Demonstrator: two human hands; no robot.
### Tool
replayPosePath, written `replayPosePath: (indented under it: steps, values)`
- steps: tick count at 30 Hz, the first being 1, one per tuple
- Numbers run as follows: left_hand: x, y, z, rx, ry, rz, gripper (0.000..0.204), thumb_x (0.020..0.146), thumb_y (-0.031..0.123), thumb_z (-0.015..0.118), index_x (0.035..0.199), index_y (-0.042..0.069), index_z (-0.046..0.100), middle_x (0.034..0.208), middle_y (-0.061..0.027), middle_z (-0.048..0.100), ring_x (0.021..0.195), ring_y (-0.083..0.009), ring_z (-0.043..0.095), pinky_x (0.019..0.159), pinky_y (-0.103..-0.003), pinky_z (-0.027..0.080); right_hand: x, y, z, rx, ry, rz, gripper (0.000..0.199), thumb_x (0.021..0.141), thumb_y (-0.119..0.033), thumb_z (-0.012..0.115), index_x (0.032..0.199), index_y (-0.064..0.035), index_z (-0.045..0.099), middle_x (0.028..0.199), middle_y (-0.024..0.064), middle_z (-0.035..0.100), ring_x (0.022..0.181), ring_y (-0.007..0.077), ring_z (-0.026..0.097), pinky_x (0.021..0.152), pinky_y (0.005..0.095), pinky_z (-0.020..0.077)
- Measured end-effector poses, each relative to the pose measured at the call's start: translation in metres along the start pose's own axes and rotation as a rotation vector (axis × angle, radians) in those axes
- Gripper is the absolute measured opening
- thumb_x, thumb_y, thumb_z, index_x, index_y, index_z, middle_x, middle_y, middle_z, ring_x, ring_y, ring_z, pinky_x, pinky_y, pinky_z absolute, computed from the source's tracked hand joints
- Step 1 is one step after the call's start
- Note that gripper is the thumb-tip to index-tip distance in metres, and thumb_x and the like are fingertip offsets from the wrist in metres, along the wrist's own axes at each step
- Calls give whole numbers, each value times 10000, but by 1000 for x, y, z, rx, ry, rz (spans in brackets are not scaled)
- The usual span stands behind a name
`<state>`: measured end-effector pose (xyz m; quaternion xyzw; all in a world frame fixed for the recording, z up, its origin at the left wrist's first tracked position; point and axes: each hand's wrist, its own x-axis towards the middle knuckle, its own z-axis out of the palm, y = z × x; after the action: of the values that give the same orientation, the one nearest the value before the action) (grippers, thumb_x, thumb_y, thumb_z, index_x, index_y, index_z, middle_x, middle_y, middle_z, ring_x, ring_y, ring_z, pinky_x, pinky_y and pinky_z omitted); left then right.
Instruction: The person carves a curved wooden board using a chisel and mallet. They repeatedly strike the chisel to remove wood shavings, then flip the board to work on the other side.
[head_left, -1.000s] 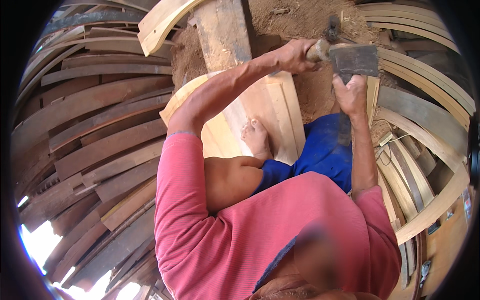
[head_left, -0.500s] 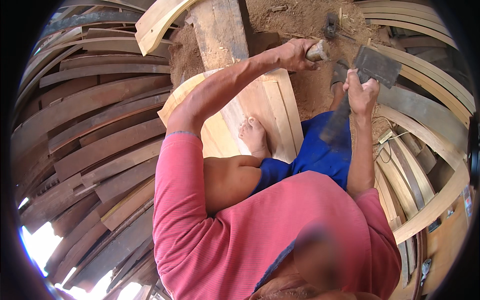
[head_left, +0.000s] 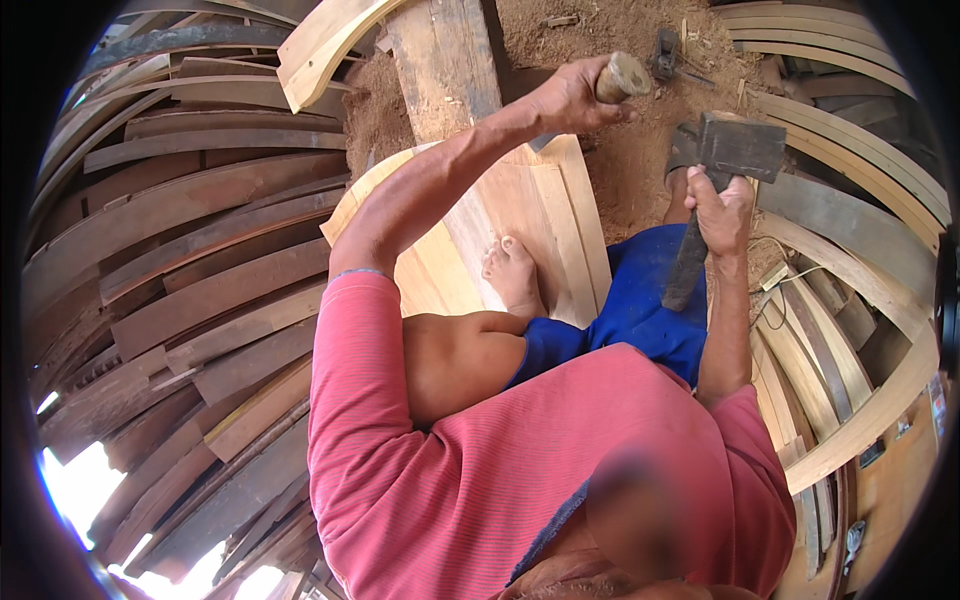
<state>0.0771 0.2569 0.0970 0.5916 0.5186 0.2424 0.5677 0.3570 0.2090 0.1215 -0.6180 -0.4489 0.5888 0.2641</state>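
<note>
Fingers of my left hand (head_left: 578, 95) wrap a round wooden handle (head_left: 624, 78); my right hand (head_left: 722, 210) is closed around the mallet (head_left: 742, 145) just below its head, which stands apart from the handle. Pale board (head_left: 530, 195) sits beyond, under my left forearm (head_left: 430, 190) and bare foot (head_left: 512, 275). Progress: board edges look shaped; remaining cutting unclear, handle's working end hidden. No legible writing or labels.

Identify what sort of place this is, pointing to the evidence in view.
Probably a woodworking shop: wooden boards are stacked along the left side, what looks like sawdust is spread around the work area, and the person's right hand holds a dark, block-headed mallet.
</note>
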Motion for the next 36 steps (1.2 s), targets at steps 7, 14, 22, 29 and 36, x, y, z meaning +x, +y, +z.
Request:
replayPosePath:
  steps: [7, 14, 22, 29, 36]
  values:
    - [-10, -9, 4, 66, -74, -64, 496, 890, 261, 844, 1303, 100, 623, 1185, -69, 711, 1106, -192, 662, 985, -363, 538, 8, -19, -15, 75, 75, -86, 165, 974, -140, 701, 1017, 8, 640, 757, 23, 632, 621, 91, 585, 552, 248, 456]
    - [-15, -15, 12, 28, -93, 31, 552, 837, 293, 863, 1294, 102, 622, 1163, -148, 728, 1094, -307, 702, 958, -408, 554, 20, -5, 19, -503, -2, -241, 320, 954, -189, 719, 671, -40, 692, 643, 9, 666, 604, 90, 617, 570, 276, 480]
    - [-10, -21, 15, 128, -131, 15, 533, 871, 285, 841, 1311, 91, 611, 1154, -122, 726, 1077, -266, 698, 944, -396, 554, 13, -34, 24, -104, 134, -66, 176, 911, -164, 713, 877, 8, 705, 695, 32, 660, 627, 122, 605, 614, 324, 493]
    - [-3, -33, 16, 134, -166, -28, 562, 858, 275, 844, 1345, 130, 605, 1175, -110, 724, 1120, -245, 687, 995, -388, 541, 17, 4, 10, -227, -91, 86, 380, 912, -243, 709, 609, -28, 633, 583, 56, 648, 563, 117, 602, 556, 322, 482]
    - [-13, -22, 16, 129, -172, 3, 525, 870, 267, 847, 1311, 113, 607, 1150, -121, 729, 1117, -267, 695, 982, -400, 546, 19, -12, -12, 31, 108, 12, 133, 978, -123, 689, 1009, -3, 638, 776, 25, 631, 621, 97, 587, 564, 248, 484]
